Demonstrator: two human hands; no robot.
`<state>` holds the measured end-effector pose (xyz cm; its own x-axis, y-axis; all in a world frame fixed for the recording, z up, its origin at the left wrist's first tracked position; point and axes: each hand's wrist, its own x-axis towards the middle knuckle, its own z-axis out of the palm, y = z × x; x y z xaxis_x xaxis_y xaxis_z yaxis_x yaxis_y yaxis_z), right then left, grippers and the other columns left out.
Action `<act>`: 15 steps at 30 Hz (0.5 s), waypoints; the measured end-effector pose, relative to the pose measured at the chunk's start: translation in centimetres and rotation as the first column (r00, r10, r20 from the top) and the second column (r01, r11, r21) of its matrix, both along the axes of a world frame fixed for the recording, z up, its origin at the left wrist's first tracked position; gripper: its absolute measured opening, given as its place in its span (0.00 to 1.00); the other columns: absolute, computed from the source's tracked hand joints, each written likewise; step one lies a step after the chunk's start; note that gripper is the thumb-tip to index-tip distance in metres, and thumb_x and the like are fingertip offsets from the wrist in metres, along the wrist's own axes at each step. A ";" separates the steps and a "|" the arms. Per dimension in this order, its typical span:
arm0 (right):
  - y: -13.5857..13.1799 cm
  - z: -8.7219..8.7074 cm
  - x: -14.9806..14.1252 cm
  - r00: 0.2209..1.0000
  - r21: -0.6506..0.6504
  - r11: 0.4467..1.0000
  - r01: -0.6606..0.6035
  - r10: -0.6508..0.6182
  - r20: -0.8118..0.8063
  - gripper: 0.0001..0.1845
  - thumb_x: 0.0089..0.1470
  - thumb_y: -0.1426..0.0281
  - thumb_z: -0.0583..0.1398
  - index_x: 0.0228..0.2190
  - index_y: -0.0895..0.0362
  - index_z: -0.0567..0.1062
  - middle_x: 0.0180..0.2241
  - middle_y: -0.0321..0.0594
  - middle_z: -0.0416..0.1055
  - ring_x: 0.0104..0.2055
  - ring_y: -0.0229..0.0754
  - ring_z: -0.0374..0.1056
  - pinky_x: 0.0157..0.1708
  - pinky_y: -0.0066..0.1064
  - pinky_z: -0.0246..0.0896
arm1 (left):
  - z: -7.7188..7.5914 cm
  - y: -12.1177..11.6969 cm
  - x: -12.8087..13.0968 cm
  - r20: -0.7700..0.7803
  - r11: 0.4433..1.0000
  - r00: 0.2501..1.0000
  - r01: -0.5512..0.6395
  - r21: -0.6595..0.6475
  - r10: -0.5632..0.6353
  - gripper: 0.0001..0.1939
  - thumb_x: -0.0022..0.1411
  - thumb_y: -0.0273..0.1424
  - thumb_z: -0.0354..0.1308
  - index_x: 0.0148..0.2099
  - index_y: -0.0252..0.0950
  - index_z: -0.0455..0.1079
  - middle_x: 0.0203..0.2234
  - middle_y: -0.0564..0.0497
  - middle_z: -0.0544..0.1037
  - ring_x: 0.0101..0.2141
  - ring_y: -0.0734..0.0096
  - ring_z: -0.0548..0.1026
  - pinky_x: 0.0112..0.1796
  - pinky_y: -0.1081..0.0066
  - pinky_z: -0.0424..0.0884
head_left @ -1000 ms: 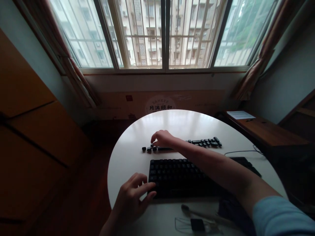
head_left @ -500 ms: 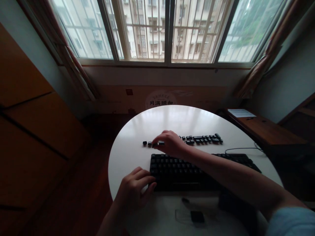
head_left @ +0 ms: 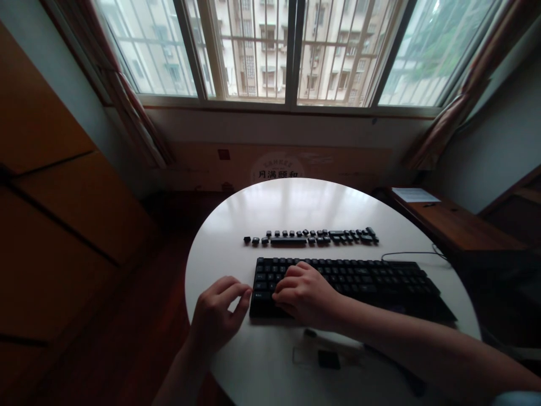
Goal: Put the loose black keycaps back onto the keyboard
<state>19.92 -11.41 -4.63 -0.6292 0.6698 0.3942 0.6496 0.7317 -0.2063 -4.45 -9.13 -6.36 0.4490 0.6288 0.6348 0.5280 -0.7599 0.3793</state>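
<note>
A black keyboard point(head_left: 359, 282) lies on the round white table point(head_left: 220, 225). My right hand point(head_left: 308, 293) is over its lower left part, fingers bunched and pointing down at the keys. Whatever its fingertips hold, if anything, is hidden. At the keyboard's left edge is my left hand point(head_left: 220, 310), thumb and forefinger curled together into a ring, with nothing visible between the tips. Beyond the keyboard, loose black keycaps stand in two rows, among them a long space bar keycap point(head_left: 288, 241) and a single keycap point(head_left: 247, 240) at the left end.
A small dark square object point(head_left: 328, 359) lies on the near part of the table. The keyboard's cable point(head_left: 409, 254) runs off to the right. A wooden side table point(head_left: 456, 225) with paper sheets point(head_left: 415, 195) stands at the right, and a barred window point(head_left: 291, 56) is ahead.
My right hand has moved back from the loose keycaps to the keyboard's lower left. My left hand has drawn slightly left, its thumb and forefinger now together. The keycap rows are uncovered.
</note>
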 end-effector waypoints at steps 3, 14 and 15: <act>-0.3 0.7 0.0 0.997 0.026 0.999 0.029 -0.031 0.071 0.10 0.62 0.64 0.60 0.34 0.51 0.81 0.40 0.39 0.79 0.41 0.45 0.65 0.42 0.39 0.52 | 0.1 -0.1 0.0 -0.011 1.000 1.000 0.001 -0.001 -0.001 0.08 0.67 0.27 0.54 0.35 0.37 0.73 0.28 0.52 0.74 0.30 0.72 0.73 0.32 0.72 0.69; 3.4 4.2 1.3 1.000 -0.007 1.000 0.026 -0.026 0.005 0.09 0.61 0.62 0.61 0.37 0.48 0.83 0.58 0.37 0.70 0.60 0.50 0.63 0.56 0.44 0.55 | 0.5 -1.9 1.5 -0.084 0.986 0.996 0.006 0.164 0.008 0.10 0.65 0.23 0.54 0.44 0.36 0.75 0.34 0.48 0.77 0.35 0.67 0.74 0.35 0.68 0.73; 5.2 4.6 1.5 0.996 -0.017 0.997 0.079 -0.080 -0.049 0.09 0.60 0.65 0.61 0.38 0.48 0.83 0.55 0.37 0.73 0.57 0.48 0.66 0.55 0.41 0.57 | 0.5 -2.5 1.9 -0.076 0.985 0.997 0.004 0.170 0.009 0.11 0.65 0.22 0.53 0.46 0.35 0.75 0.36 0.47 0.78 0.37 0.66 0.75 0.37 0.67 0.74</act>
<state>21.43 -6.17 -0.05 -0.5537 0.7230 0.4132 0.6944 0.6747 -0.2501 -2.54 -11.64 -5.86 0.4985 0.5163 0.6964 0.5527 -0.8082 0.2035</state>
